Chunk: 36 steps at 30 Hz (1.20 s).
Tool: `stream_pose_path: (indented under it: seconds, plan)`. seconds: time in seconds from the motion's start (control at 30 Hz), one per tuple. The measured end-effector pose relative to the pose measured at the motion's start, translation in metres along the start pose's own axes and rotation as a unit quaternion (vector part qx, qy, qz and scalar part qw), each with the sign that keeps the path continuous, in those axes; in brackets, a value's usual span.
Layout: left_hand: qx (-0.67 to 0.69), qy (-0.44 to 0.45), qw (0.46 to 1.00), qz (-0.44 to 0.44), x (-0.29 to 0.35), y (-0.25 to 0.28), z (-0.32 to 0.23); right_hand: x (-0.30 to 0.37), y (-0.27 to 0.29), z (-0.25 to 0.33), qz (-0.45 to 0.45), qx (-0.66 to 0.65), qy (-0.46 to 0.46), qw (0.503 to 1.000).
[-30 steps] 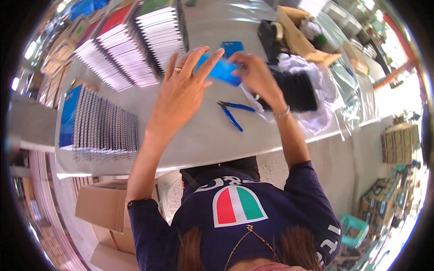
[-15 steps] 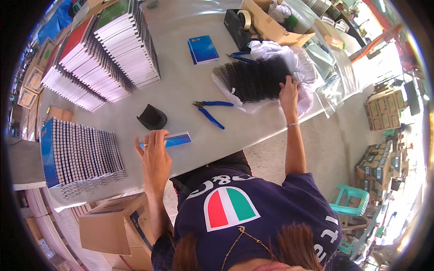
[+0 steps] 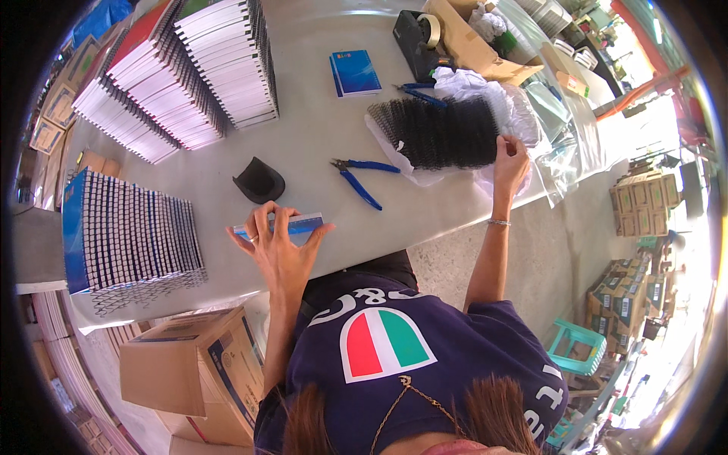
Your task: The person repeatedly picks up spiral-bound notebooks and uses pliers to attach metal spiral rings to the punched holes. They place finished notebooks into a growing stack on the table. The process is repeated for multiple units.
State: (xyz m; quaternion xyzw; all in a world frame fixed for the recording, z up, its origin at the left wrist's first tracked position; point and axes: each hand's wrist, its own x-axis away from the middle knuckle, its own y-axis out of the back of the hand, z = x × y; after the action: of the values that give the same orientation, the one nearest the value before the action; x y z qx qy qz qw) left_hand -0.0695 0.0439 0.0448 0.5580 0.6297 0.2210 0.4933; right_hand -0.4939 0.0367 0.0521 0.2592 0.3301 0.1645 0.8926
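Note:
My left hand (image 3: 284, 246) spans a small blue notebook (image 3: 305, 221) at the table's near edge, its fingers over the top and thumb at the right end. Just beyond it stands a black curved holder (image 3: 259, 180), open at the top. My right hand (image 3: 513, 163) has its fingers pinched at the right end of a pile of black spiral binding coils (image 3: 440, 133), on white wrapping. What is between those fingertips is too small to make out, perhaps a coil. Blue-handled cutters (image 3: 364, 176) lie with handles spread between my hands.
Tall stacks of spiral-bound notebooks (image 3: 163, 83) stand far left; a blue stack with white coils (image 3: 136, 231) is nearer. A flat blue notebook (image 3: 355, 72), second cutters (image 3: 423, 94), a tape dispenser (image 3: 415, 45) and an open carton (image 3: 485, 53) lie beyond. A cardboard box (image 3: 189, 364) sits below the table.
My left hand has spread its fingers and thumb across the small notebook. My right hand has drawn back slightly from the coils to their right edge, fingers pinched. The view has shifted a little.

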Motion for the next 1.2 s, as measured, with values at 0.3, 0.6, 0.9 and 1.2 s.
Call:
stream_pose_path:
  seconds: [0.3, 0.6, 0.9, 1.2]
  plan:
    - [0.001, 0.013, 0.999, -0.050, -0.002, -0.005, -0.005, 0.008, 0.003, 0.048, 0.127, -0.600, -0.108, 0.783]
    - [-0.004, 0.018, 0.999, -0.046, 0.001, -0.006, -0.006, 0.104, -0.007, 0.148, 0.519, -0.462, 0.060, 0.717]
    - [0.016, 0.016, 0.999, -0.040, 0.001, -0.003, -0.008, 0.153, -0.011, 0.169, 0.552, -0.306, 0.192, 0.752]
    - [0.021, -0.001, 0.999, -0.040, 0.001, 0.000, -0.005, 0.156, -0.013, 0.170, 0.572, -0.305, 0.174, 0.741]
